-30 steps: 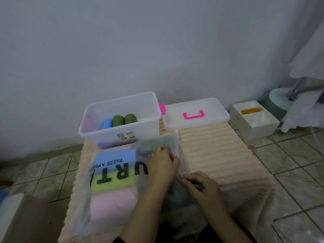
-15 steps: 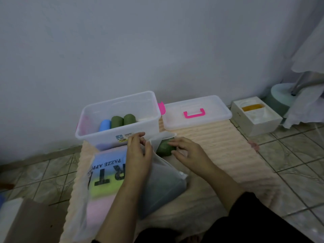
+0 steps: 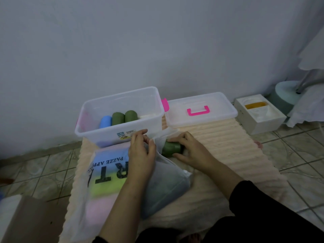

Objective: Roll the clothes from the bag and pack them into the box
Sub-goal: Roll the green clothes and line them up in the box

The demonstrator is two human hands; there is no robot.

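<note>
A frosted plastic bag [image 3: 105, 174] with black lettering lies on the peach mat, showing blue, yellow-green and pink clothes inside plus a dark bundle at its right side. My left hand [image 3: 141, 151] holds the bag's open mouth. My right hand [image 3: 189, 149] grips a green rolled cloth [image 3: 171, 149] at the bag's opening. The clear box [image 3: 98, 133] stands behind the bag and holds one blue roll [image 3: 105, 121] and two green rolls [image 3: 124, 116].
The box's clear lid [image 3: 219, 109] with a pink handle lies to the right of the box on the peach ribbed mat [image 3: 228, 146]. A white carton [image 3: 259, 120] and a round pale stand base [image 3: 285, 92] sit at the right. Cardboard [image 3: 31, 220] is at the lower left.
Both hands moved from the bag's near side up to its mouth beside the box. A green rolled cloth has come partly out of the bag in my right hand.
</note>
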